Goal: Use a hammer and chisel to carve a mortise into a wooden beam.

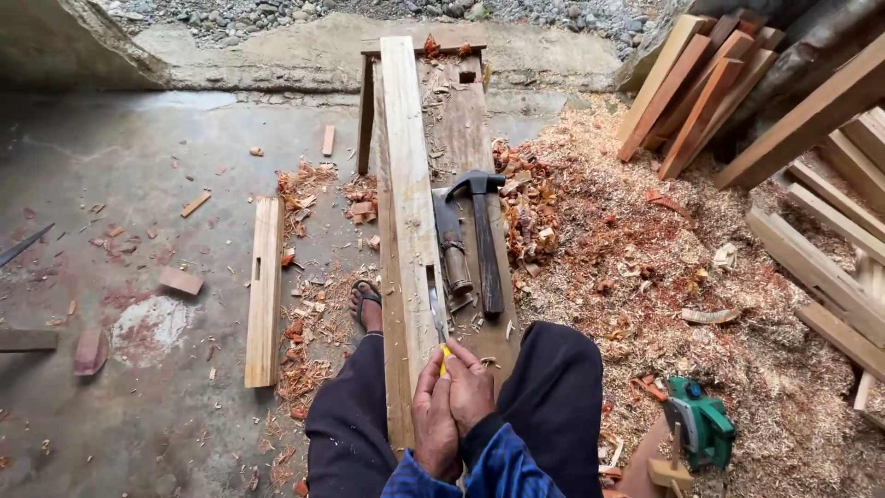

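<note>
While both hands close together low in the middle of the frame, the left hand (433,420) and right hand (470,392) wrap one tight grip around the yellow handle of a chisel (439,323), whose blade points up the picture into a slot in the pale plank (406,184). The chisel looks stiff, light and sharp at the tip, so the handle is the safe hold. The plank seems heavy and rigid; it lies lengthwise on the table (470,120). Just right of it rest a hammer (484,231) and a wood-handled tool (452,249). Farther right, shavings (627,267) cover the floor and stacked boards (701,92) fill the upper right
</note>
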